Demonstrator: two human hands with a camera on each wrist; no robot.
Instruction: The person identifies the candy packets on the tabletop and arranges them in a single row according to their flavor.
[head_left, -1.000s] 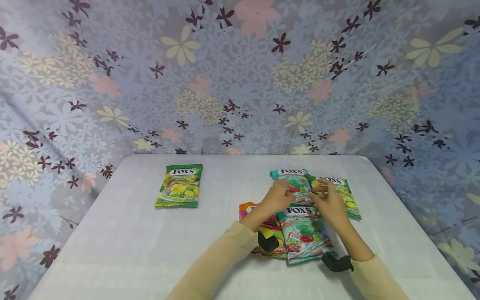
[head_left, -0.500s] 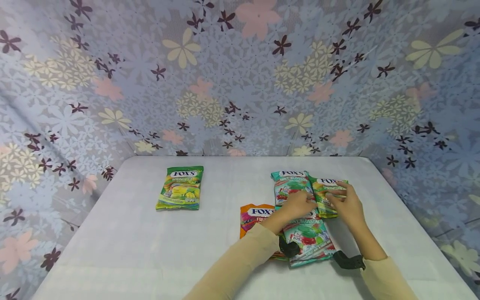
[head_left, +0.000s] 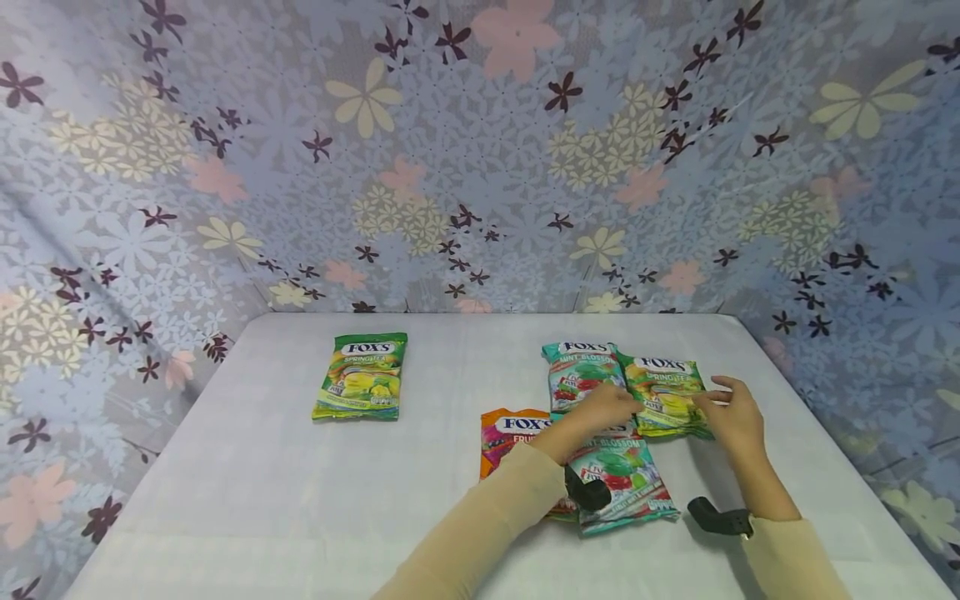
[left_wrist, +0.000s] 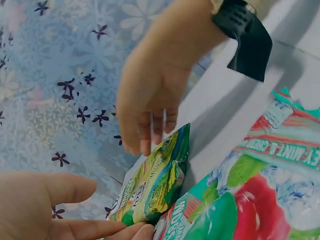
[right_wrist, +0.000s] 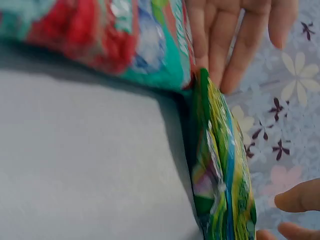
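Note:
A green and yellow Spring Tea candy bag [head_left: 663,396] lies flat at the right, between the two hands. My left hand [head_left: 606,408] reaches over the teal Mint Blossom bags, its fingertips at the Spring Tea bag's left edge. In the left wrist view this left hand [left_wrist: 45,210] has its thumb apart and fingers fairly straight. My right hand [head_left: 738,421] touches the bag's right side with its fingertips. One Mint Blossom bag [head_left: 573,371] lies behind my left hand, another [head_left: 622,479] in front. An orange Fruits candy bag [head_left: 506,437] is partly hidden beneath my left forearm.
Another Spring Tea bag [head_left: 362,379] lies apart on the left of the white table [head_left: 247,500]. A flowered cloth [head_left: 480,167] stands behind and at both sides of the table. Black wrist mounts [head_left: 716,518] hang near the bags.
The right-hand Spring Tea bag has become straighter and lies closer against the teal bags. My right hand has moved right to its outer side; my left hand has moved right to its left edge.

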